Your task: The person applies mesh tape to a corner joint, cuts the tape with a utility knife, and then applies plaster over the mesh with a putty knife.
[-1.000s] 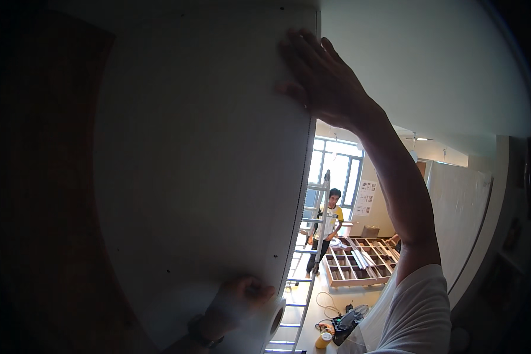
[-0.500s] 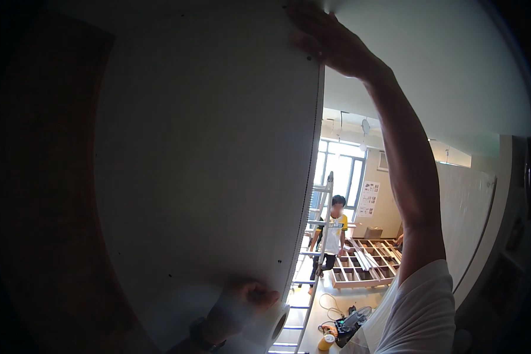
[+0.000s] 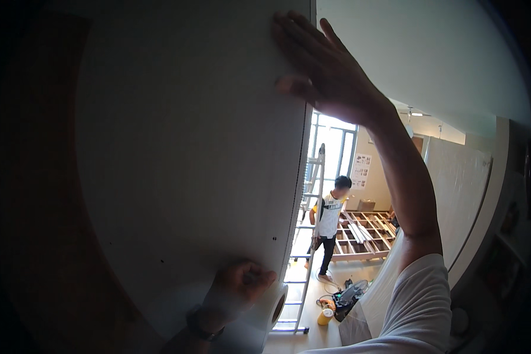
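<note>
A broad pale panel (image 3: 189, 153) stands upright close before me and fills the middle of the view. My right hand (image 3: 330, 71) reaches high across its right edge, palm towards the surface, fingers stretched and the thumb apart. Low on the panel, my left hand (image 3: 239, 289) is closed with curled fingers against it; what it holds, if anything, is hidden in shade. A dark band (image 3: 203, 324) circles that wrist. Just right of the left hand shows the round end of a white roll (image 3: 279, 304) with a brown core, at the panel's edge.
Beyond the edge stands an aluminium ladder (image 3: 312, 224), with a person (image 3: 331, 218) behind it. A wooden floor frame (image 3: 366, 236) carries loose strips. Nearer lie tools (image 3: 348, 295) and a yellow can (image 3: 325, 317). Clear plastic sheeting (image 3: 454, 189) covers the right wall.
My right hand has slid down the panel's edge, its fingers now more clearly spread. My left hand stays low and closed. The person behind the ladder has shifted and turned.
</note>
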Tool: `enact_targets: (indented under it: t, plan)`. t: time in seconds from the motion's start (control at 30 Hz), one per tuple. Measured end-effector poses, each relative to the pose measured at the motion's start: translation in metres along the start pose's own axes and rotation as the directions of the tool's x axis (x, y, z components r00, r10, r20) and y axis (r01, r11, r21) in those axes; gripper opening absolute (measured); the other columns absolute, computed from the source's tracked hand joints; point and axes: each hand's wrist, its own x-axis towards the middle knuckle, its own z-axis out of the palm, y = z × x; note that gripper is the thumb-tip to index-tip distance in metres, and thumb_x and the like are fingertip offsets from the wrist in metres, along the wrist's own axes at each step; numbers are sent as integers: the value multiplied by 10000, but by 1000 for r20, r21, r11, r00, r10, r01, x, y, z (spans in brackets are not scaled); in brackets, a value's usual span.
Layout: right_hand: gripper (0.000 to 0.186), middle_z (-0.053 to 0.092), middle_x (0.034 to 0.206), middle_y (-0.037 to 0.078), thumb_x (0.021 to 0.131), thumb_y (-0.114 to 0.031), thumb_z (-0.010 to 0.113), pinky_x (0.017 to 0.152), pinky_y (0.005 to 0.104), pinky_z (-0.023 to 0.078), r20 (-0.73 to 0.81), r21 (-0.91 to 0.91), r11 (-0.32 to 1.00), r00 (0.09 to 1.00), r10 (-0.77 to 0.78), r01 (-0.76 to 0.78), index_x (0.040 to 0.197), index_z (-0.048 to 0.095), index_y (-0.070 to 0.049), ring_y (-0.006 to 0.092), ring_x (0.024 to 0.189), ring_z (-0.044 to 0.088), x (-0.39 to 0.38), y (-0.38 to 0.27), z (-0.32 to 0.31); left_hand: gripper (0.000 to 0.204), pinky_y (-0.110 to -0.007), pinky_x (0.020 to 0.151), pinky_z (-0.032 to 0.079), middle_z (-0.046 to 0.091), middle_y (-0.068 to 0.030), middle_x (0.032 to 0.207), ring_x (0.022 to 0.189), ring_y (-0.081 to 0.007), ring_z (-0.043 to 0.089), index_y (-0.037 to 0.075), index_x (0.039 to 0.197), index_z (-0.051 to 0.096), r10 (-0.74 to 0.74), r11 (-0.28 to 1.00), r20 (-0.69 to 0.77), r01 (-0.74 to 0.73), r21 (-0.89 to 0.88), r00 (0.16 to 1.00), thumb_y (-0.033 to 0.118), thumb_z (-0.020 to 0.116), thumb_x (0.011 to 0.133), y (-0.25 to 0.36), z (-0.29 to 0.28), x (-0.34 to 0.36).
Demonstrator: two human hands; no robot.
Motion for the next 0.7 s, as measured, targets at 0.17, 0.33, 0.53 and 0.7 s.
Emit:
enact_targets:
  t: [0.17, 0.33, 0.53, 0.7]
  plan:
    - [904, 374, 1622, 188, 974, -729, 407, 1258, 618, 112, 120, 239, 970, 990, -70, 40, 1531, 443, -18, 303, 1557, 271, -51, -87, -22, 250, -292, 708, 553, 758, -77, 858, 778, -119, 702, 1, 998, 746, -51, 999, -32, 50, -22, 998, 238, 784, 929, -2, -5, -5]
    - [900, 462, 1539, 160, 941, -766, 359, 1259, 644, 120, 217, 502, 858, 945, -245, 108, 1485, 522, -67, 294, 1512, 364, -122, -161, -39, 223, -270, 684, 542, 748, -57, 846, 759, -87, 679, 2, 997, 744, -71, 991, 3, 71, -109, 997, 218, 763, 945, -7, 0, -3]
    - [941, 490, 1537, 168, 847, -718, 545, 1277, 581, 141, 183, 691, 721, 953, -243, 51, 1472, 520, -14, 300, 1525, 345, -163, -190, -46, 293, -268, 645, 530, 732, -62, 807, 715, -87, 670, -4, 1018, 722, -68, 987, 25, 71, -145, 997, 283, 742, 965, -3, 0, -1]
    - [963, 489, 1532, 204, 864, -717, 515, 1269, 594, 144, 129, 750, 659, 968, -217, 48, 1454, 510, 44, 321, 1528, 338, -170, -195, -44, 325, -273, 636, 532, 734, -81, 793, 699, -100, 679, -6, 1029, 712, -22, 983, -3, 21, -183, 1000, 311, 743, 965, -9, 3, -3]
